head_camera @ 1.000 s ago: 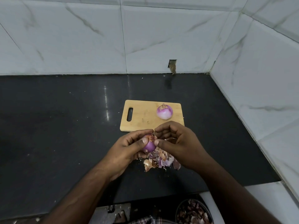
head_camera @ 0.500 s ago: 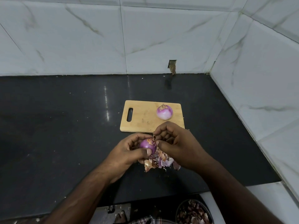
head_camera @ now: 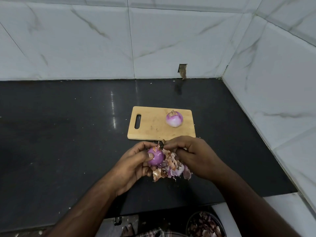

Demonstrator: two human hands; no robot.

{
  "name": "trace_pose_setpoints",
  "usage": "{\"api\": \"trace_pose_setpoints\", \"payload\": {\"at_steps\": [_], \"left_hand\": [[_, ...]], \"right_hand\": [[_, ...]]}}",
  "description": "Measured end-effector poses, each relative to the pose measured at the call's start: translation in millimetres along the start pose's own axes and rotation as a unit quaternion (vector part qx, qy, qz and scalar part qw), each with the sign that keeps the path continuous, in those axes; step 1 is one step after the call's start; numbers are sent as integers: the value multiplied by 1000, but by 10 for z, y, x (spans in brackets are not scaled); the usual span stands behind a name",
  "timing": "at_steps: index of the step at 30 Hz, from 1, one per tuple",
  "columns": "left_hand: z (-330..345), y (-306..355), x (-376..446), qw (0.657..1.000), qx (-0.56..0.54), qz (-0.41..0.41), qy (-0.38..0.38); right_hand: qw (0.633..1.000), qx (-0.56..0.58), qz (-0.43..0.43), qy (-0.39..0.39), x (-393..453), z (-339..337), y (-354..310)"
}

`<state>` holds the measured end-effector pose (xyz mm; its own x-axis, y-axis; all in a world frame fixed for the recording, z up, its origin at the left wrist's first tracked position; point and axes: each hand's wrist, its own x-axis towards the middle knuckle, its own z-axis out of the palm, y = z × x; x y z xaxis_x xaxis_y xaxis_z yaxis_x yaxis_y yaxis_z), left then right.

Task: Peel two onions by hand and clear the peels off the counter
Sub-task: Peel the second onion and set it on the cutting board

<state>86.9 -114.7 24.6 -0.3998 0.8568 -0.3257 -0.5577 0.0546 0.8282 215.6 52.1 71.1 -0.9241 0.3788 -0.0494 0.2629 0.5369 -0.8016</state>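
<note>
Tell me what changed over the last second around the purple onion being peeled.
The left hand turned the purple onion, baring more of its smooth side under the thumb. The right hand still pinches dry skin at the onion's top. Unchanged: the peeled onion on the wooden cutting board, and the peel pile on the black counter.

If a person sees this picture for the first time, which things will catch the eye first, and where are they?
The eye goes first to the two hands at the centre: the left hand holds a purple onion, while the right hand pinches a strip of skin at its top. Under them a pile of peels lies on the black counter. Behind, a peeled onion sits on the right part of a wooden cutting board.
</note>
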Motion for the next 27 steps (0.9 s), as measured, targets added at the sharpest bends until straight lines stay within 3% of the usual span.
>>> {"api": "trace_pose_setpoints", "payload": {"at_steps": [5, 13, 21, 27], "left_hand": [[12, -2, 10, 1000, 17, 3, 11], [71, -3, -15, 994, 89, 45, 35], [42, 4, -7, 998, 55, 32, 21], [29, 25, -10, 1000, -2, 1, 8]], "right_hand": [[994, 104, 12, 35, -9, 90, -39], [994, 47, 17, 93, -9, 222, -87], [998, 26, 17, 56, -2, 204, -148], [986, 157, 35, 45, 9, 143, -103]]}}
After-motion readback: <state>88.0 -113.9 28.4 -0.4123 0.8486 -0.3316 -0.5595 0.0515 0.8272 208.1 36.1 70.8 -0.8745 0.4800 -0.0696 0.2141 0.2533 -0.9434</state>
